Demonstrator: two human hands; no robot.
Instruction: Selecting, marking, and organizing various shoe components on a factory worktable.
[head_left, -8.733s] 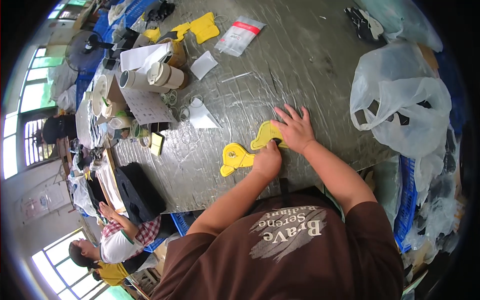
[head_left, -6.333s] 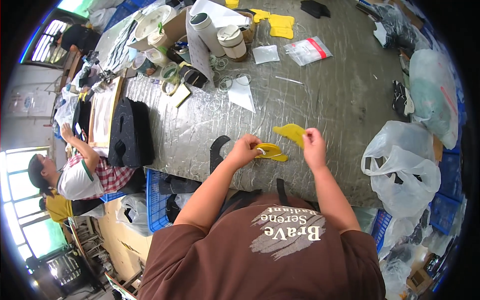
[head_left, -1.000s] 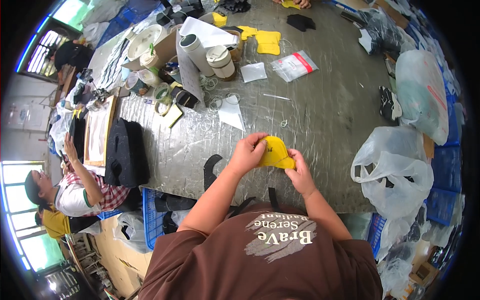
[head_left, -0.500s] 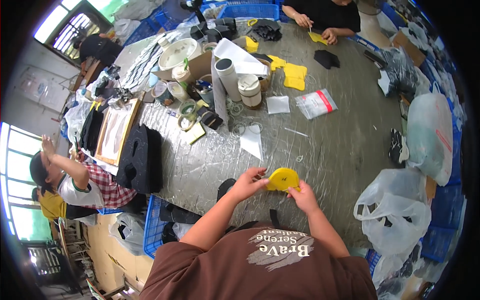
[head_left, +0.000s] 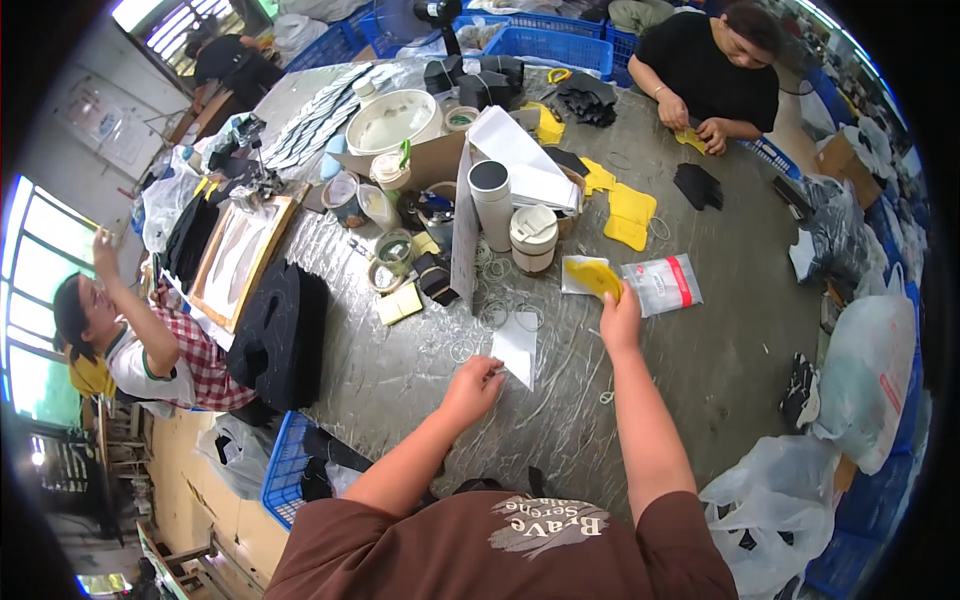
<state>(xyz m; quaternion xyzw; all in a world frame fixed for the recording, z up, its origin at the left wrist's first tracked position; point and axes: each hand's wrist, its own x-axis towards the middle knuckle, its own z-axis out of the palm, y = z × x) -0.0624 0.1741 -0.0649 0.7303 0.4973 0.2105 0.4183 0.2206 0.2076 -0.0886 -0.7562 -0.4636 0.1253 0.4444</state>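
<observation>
My right hand [head_left: 621,318] is stretched forward over the table, its fingers closed on the near edge of a flat yellow piece [head_left: 594,274] with a rounded outline. The piece is tilted and partly covers a small white sheet [head_left: 572,288]. Its material I cannot make out. My left hand [head_left: 473,388] is low over the table, fingers loosely bent and a little apart, holding nothing that shows. Just beyond its fingertips lies a pointed white paper [head_left: 515,350]. A clear packet with a red stripe [head_left: 662,285] lies right of the yellow piece.
A white tumbler [head_left: 491,208], a lidded cup [head_left: 534,240] and a cardboard divider [head_left: 463,230] stand at centre. More yellow pieces [head_left: 630,216] lie beyond. Across the table a co-worker [head_left: 705,80] handles yellow material; another person [head_left: 140,330] sits left. Plastic bags [head_left: 775,500] crowd the right edge.
My right hand has moved forward with the yellow piece, away from my body. My left hand has let go of the piece and sits apart from it. The view has shifted slightly.
</observation>
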